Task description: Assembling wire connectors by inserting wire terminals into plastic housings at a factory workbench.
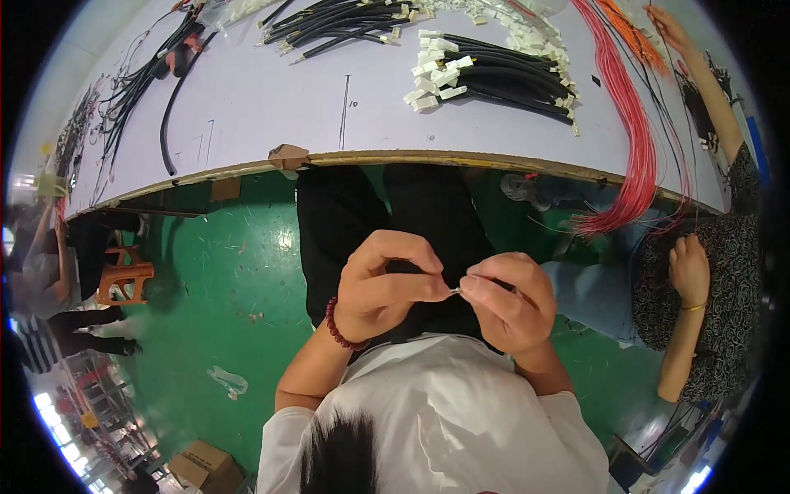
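Over my lap, my left hand (391,284) and my right hand (512,303) meet fingertip to fingertip. Each is closed in a pinch of thumb and forefinger. Between the fingertips shows a tiny shiny piece (454,291), too small and too covered to name. A dark red bead bracelet circles my left wrist. Beyond my knees, on the white table (263,107), lies a bundle of short black cables (510,78) with white connector housings at their left ends. Farther back is another pile of black cables (333,23) with bare ends.
Loose white connectors (535,33) lie behind the bundle. Long red wires (634,140) hang over the table's right edge beside orange ones. Black cables (136,99) lie at the left. A co-worker's hand (690,267) is at the right. An orange stool (125,276) stands on the green floor.
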Demonstrator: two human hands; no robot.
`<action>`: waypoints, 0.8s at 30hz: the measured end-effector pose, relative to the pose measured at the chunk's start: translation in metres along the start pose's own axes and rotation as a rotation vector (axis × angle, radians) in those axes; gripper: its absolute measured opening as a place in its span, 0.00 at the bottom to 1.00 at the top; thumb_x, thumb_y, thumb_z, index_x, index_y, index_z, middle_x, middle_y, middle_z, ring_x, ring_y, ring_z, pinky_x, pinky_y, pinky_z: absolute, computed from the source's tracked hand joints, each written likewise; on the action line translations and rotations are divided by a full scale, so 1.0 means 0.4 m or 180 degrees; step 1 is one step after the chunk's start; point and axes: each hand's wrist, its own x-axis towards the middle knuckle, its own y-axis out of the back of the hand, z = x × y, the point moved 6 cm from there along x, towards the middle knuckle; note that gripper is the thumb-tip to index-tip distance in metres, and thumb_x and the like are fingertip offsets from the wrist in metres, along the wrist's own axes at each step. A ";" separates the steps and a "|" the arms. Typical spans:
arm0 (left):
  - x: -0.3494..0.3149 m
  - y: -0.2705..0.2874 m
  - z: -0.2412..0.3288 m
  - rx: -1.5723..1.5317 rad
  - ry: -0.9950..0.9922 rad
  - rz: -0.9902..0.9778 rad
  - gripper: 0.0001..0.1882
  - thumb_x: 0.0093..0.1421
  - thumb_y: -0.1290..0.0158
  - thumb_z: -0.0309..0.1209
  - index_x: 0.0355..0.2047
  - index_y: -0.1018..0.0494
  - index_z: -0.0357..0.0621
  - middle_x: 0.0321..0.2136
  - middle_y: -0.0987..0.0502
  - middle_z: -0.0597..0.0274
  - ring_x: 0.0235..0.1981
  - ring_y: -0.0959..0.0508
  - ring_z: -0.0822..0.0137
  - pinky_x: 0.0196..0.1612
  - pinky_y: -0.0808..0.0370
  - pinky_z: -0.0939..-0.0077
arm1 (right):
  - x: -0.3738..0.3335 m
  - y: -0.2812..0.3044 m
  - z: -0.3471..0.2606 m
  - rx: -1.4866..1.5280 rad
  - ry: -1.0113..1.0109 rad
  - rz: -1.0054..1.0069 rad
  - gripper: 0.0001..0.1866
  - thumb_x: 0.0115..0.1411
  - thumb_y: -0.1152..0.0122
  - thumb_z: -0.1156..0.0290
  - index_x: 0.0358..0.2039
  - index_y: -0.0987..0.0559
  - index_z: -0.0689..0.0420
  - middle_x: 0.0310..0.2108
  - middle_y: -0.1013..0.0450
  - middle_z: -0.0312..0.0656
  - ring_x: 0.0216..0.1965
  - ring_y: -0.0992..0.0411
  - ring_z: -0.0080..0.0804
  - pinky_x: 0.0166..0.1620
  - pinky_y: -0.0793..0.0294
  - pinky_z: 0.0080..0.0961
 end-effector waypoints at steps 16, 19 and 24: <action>0.008 0.005 0.016 -0.0031 -0.0547 -0.0125 0.12 0.41 0.35 0.18 0.26 0.22 0.45 0.29 0.28 0.58 0.22 0.25 0.68 0.25 0.26 0.80 | 0.009 0.004 -0.002 0.0076 0.0292 0.0038 0.12 0.48 0.39 0.83 0.34 0.24 0.58 0.35 0.29 0.46 0.30 0.31 0.38 0.32 0.28 0.33; 0.011 -0.004 0.015 0.0039 -0.0404 -0.0126 0.08 0.45 0.37 0.19 0.25 0.23 0.43 0.28 0.27 0.57 0.24 0.24 0.67 0.27 0.24 0.78 | 0.012 0.001 0.006 0.0153 0.0232 0.0041 0.10 0.49 0.40 0.83 0.34 0.24 0.59 0.35 0.29 0.46 0.29 0.30 0.38 0.33 0.28 0.34; 0.017 -0.009 0.009 0.0252 0.0034 -0.0196 0.05 0.50 0.40 0.20 0.26 0.24 0.41 0.30 0.26 0.55 0.28 0.24 0.66 0.31 0.25 0.77 | 0.005 -0.011 0.031 0.0373 -0.0437 0.0046 0.10 0.49 0.39 0.81 0.33 0.24 0.59 0.30 0.27 0.42 0.22 0.31 0.33 0.24 0.31 0.23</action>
